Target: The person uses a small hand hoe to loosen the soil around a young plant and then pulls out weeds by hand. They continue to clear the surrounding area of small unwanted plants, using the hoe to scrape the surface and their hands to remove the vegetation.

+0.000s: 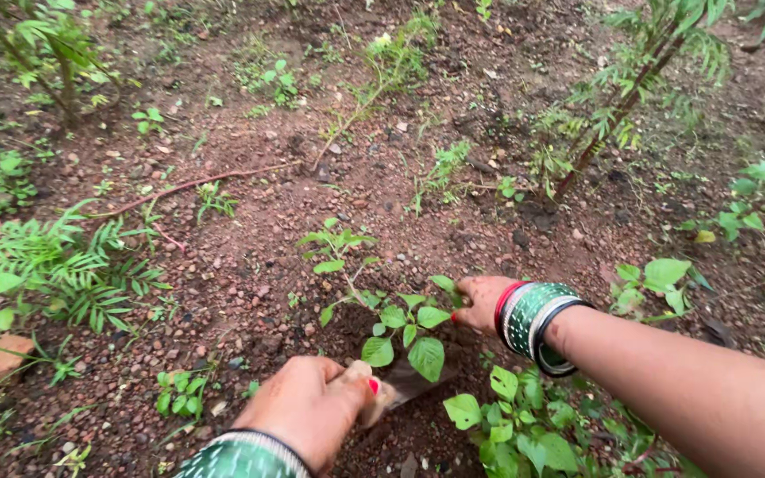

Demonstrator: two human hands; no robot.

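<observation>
left hand [312, 412]: fist closed round tool handle, blade [411, 382] angled at soil under seedling
right hand [482, 301]: fingers hidden behind leaves, grip unclear
seedling [407, 329]: upright between both hands

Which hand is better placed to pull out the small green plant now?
Probably the right hand: it is at the base of the small plant. The left hand holds a digging tool.

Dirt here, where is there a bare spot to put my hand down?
Bare soil lies between the fern and the seedling. It is crowded near the right hand and the leafy weeds.
</observation>
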